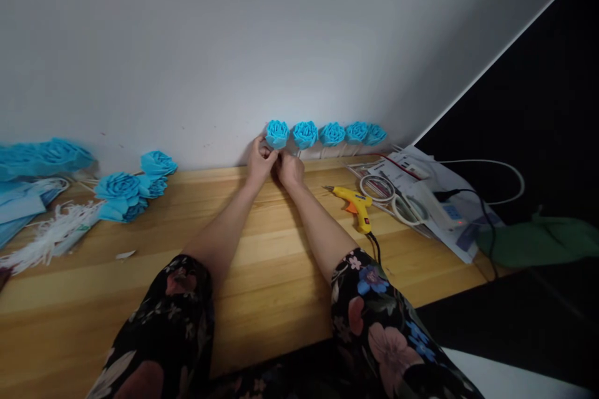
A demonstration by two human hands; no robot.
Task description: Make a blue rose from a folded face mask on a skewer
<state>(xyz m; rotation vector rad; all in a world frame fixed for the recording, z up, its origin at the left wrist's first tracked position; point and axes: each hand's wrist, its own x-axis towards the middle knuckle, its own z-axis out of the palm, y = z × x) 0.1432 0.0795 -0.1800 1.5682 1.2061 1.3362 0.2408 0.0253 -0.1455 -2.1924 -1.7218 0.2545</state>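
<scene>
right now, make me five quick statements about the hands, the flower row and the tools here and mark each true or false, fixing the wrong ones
1. The left hand and right hand are both close to the leftmost blue flower of the row by the wall. True.
2. The glue gun lies on the wooden table, right of the right forearm. True.
3. The right hand's grip is on the glue gun. False: the right hand is beside the left hand, apart from the glue gun.
4. That row has only three flowers. False: five show.
5. The glue gun is mostly green. False: it is mostly yellow.
</scene>
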